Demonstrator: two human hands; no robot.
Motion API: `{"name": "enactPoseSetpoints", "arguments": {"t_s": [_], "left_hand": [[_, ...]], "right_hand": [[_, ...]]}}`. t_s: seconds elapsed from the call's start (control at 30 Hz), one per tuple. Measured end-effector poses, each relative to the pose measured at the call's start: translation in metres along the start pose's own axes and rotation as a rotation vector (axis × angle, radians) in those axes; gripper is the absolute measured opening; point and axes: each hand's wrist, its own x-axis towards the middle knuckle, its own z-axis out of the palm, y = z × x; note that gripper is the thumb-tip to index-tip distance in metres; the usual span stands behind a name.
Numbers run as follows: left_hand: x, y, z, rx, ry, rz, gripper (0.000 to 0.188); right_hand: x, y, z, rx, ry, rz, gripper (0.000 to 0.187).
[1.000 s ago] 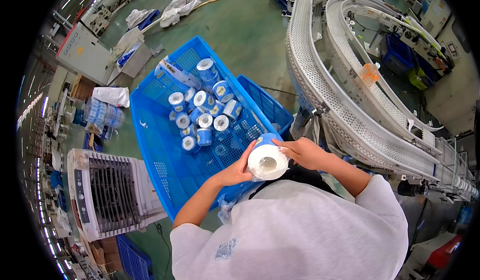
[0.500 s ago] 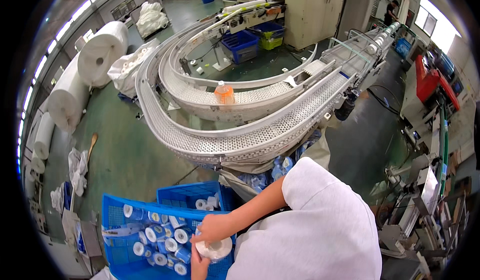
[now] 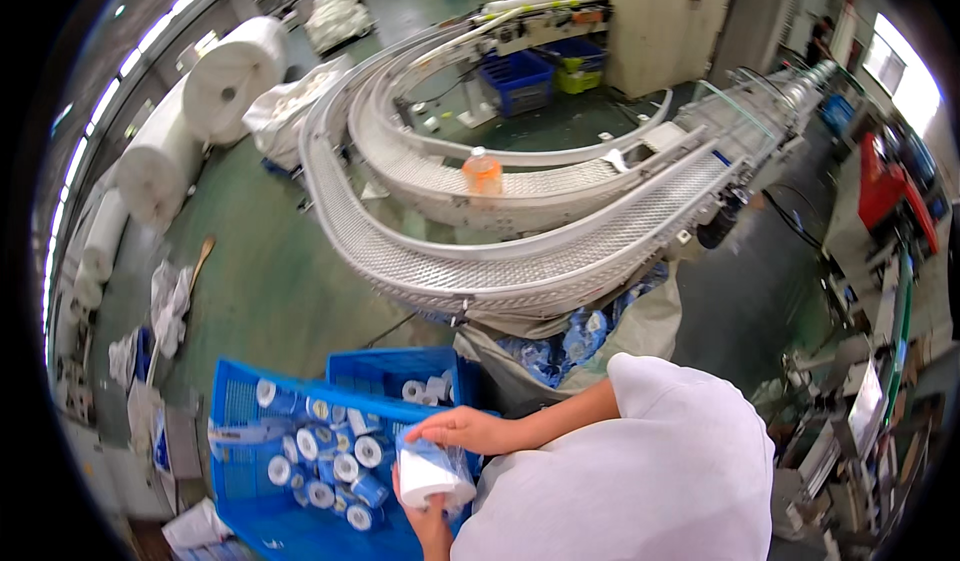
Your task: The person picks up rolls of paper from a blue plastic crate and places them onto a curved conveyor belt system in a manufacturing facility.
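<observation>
A white toilet roll (image 3: 428, 474) in clear and blue plastic film is held between my two hands, above the right part of a blue plastic crate (image 3: 262, 516). My left hand (image 3: 428, 523) grips the roll from below, its fingers partly hidden by it. From above, my right hand (image 3: 455, 429) presses on the film at the roll's upper side, fingers bent over it. Several smaller rolls in blue wrappers (image 3: 345, 468) lie jumbled in the crate to the left of my hands.
Behind the crate stands a second blue crate (image 3: 350, 369) with white rolls. A curved conveyor (image 3: 420, 279) carries an orange-labelled bottle (image 3: 483, 173). A large sack (image 3: 640, 336) of blue packs stands below it. Huge paper reels (image 3: 235, 81) line the left; machinery (image 3: 900, 191) fills the right.
The toilet roll has tipped from showing its round end to lying more on its side. My right hand has shifted to its upper edge. The whole view has swung slightly left.
</observation>
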Motion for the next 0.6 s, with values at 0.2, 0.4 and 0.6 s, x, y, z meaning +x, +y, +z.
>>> {"name": "enactPoseSetpoints", "arguments": {"t_s": [0.2, 0.4, 0.6], "left_hand": [[0.011, 0.017, 0.005, -0.156, 0.232, -0.018, 0.062], [0.032, 0.047, 0.024, -0.904, 0.321, -0.295, 0.052], [0.033, 0.063, 0.039, -0.868, 0.263, -0.296, 0.048]], "right_hand": [[0.023, 0.024, -0.021, 0.784, 0.309, 0.223, 0.025], [0.059, 0.079, -0.081, 0.684, 0.685, 0.341, 0.018], [0.064, 0.044, -0.076, -0.507, 0.584, -0.214, 0.044]]}}
